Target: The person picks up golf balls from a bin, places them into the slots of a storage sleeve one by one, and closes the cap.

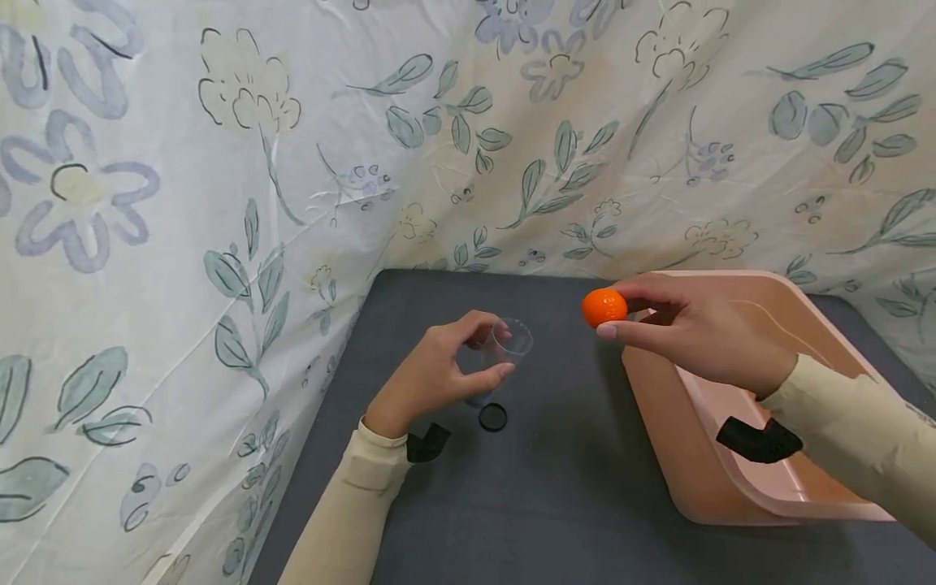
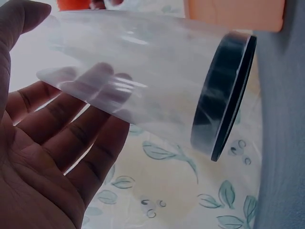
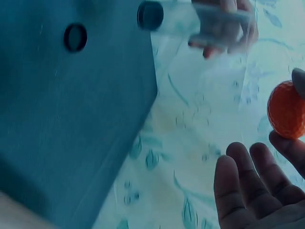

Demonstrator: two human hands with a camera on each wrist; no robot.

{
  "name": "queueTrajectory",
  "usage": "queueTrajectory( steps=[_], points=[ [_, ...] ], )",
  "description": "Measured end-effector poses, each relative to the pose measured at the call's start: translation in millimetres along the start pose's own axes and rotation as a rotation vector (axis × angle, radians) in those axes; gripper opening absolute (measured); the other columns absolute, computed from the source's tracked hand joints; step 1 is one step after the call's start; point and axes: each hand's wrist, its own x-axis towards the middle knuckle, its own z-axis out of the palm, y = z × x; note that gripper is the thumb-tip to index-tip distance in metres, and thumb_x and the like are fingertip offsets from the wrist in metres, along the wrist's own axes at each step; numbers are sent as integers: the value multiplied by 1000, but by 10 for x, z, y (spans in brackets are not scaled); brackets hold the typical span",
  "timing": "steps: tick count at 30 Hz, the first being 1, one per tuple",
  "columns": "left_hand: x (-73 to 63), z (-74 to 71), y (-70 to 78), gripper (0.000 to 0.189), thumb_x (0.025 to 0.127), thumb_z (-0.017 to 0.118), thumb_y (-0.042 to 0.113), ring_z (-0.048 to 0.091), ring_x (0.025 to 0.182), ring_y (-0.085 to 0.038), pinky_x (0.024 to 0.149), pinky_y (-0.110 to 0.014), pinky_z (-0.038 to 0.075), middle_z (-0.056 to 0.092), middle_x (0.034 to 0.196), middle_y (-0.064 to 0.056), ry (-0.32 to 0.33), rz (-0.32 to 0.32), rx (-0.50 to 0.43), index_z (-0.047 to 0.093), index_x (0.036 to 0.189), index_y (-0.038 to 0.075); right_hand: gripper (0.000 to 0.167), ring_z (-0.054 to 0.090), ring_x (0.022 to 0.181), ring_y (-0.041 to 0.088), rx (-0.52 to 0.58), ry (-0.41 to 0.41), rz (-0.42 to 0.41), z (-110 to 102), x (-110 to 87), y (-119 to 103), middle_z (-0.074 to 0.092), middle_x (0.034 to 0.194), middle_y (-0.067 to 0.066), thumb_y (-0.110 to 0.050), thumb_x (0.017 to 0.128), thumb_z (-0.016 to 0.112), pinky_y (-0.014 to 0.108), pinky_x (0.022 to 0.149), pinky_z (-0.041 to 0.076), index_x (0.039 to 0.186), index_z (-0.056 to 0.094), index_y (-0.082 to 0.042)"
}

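My left hand (image 1: 427,370) grips a clear plastic tube (image 2: 143,78) near its open top, thumb on one side and fingers on the other. A black cap (image 2: 221,95) closes the tube's lower end, just above the table. To the right, my right hand (image 1: 691,337) pinches an orange golf ball (image 1: 604,308) between thumb and fingertips, its dimples plain in the right wrist view. The ball is up beside the tube's mouth, some way apart from it. A round black lid (image 1: 493,418) lies on the table near the tube's foot.
A pink plastic bin (image 1: 651,422) stands on the right of the dark table (image 1: 556,504), under my right forearm. Flower-printed cloth (image 1: 453,179) hangs behind the table and along its left side. Black straps circle both wrists.
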Motion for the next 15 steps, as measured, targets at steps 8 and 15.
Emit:
queueTrajectory(
  steps=[8, 15],
  points=[
    [-26, -16, -3, 39, 92, 77, 26, 63, 102, -10, 94, -30, 57, 72, 115, 3, -5, -15, -24, 59, 125, 15, 41, 72, 94, 17, 71, -11, -99, 334, 116, -182, 70, 122, -1, -39, 94, 77, 29, 82, 57, 132, 69, -26],
    [-41, -44, -2, 38, 92, 78, 25, 64, 102, -10, 95, -31, 57, 72, 114, 1, -4, -3, -32, 59, 123, 16, 38, 72, 94, 20, 199, 25, -141, 576, 208, -239, 71, 118, 0, -31, 96, 75, 30, 80, 59, 132, 70, -20]
  ],
)
